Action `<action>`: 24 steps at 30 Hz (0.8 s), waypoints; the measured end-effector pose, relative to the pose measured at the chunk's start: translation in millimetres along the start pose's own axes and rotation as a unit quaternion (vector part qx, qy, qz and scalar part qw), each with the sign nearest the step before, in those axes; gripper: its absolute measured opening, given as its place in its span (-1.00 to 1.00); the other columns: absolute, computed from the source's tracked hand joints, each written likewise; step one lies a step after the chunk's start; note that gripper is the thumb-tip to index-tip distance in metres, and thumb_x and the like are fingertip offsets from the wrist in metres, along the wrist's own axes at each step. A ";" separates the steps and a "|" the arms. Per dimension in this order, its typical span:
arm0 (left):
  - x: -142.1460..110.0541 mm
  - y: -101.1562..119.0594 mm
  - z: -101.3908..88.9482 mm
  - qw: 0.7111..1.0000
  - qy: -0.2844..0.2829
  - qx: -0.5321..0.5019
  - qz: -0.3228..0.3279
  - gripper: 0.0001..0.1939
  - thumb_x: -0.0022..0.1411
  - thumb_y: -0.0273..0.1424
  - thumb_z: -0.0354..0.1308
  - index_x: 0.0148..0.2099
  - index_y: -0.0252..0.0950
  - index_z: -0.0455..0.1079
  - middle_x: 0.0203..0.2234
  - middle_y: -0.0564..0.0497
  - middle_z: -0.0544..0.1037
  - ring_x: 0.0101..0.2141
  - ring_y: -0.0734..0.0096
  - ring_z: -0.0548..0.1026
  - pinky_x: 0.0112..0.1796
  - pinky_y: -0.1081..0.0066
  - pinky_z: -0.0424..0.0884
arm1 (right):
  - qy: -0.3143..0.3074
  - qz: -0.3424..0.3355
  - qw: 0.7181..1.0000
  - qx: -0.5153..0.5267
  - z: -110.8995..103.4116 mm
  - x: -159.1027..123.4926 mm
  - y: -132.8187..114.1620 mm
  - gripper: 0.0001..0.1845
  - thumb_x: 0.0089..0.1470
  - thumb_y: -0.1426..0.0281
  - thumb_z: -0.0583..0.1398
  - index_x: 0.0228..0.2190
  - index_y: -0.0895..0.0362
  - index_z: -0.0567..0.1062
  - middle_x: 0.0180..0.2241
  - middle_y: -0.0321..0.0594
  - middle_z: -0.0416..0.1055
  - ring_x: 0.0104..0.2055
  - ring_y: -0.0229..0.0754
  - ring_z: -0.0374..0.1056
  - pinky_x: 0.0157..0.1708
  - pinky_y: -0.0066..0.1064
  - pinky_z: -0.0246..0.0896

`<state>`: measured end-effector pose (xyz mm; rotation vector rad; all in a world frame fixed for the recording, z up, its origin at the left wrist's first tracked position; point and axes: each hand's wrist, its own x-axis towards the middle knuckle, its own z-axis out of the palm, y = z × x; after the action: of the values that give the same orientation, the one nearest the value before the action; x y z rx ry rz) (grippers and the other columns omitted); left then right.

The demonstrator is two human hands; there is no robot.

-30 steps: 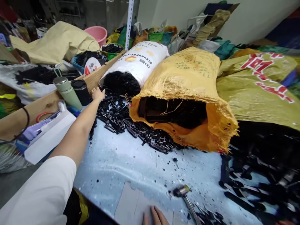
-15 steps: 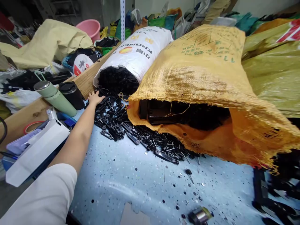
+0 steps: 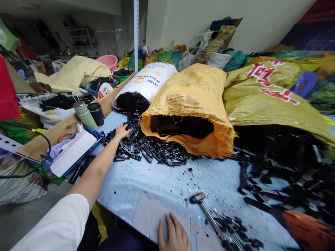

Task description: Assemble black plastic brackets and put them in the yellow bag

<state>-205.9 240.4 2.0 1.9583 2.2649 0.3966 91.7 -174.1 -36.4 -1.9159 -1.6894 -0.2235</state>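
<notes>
While left hand [image 3: 122, 131], loosely spread, touches slim black hard-looking parts [image 3: 146, 152] heaped at 10 o'clock on the light-blue worktop [image 3: 157, 177], pinch hidden, right hand [image 3: 175, 236] spread at 6, step reads as part-picking; next needs a clean pinch.

From where I stood, a pale wall [image 3: 180, 24] rose behind a perforated white post [image 3: 136, 38]. Shelving [image 3: 81, 41] stood in the dim far left. Grey floor [image 3: 58, 197] showed beside the light blue counter [image 3: 123, 181].
</notes>
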 end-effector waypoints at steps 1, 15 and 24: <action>-12.9 6.3 0.4 1.000 0.002 -0.002 0.008 -0.42 0.18 -0.02 -0.04 0.15 -0.21 0.24 0.20 -0.17 0.18 0.17 -0.05 0.12 0.10 0.05 0.03 | 0.003 -0.006 1.000 0.008 -3.1 1.9 -1.4 -0.70 0.07 0.25 0.14 -0.20 0.13 0.52 -0.13 -0.09 0.46 -0.17 0.04 0.38 -0.19 -0.17 0.19; -181.4 53.3 -32.3 0.967 0.128 -0.167 0.145 -0.79 0.31 -0.35 -0.14 -0.19 -0.26 0.30 -0.22 -0.13 0.44 -0.13 0.26 0.42 -0.08 0.26 0.35 | -0.084 -0.021 0.964 0.252 -27.3 40.7 28.7 -0.74 0.12 0.30 0.09 -0.22 0.15 0.47 -0.16 -0.06 0.43 -0.08 -0.10 0.33 -0.08 -0.20 0.25; -269.4 58.5 -12.5 0.922 0.054 -0.188 0.333 -0.47 0.18 -0.16 0.09 0.16 -0.17 0.14 0.06 -0.20 0.33 0.08 0.05 0.30 0.01 0.05 0.32 | -0.192 0.066 0.914 0.351 0.3 227.3 18.7 -0.68 0.05 0.23 0.12 -0.28 0.21 0.50 -0.31 -0.13 0.49 -0.31 -0.20 0.39 -0.25 -0.35 0.28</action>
<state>-111.7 -18.9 8.7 2.4559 1.3452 0.9399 152.3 20.1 66.7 -1.5514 -1.5569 0.7655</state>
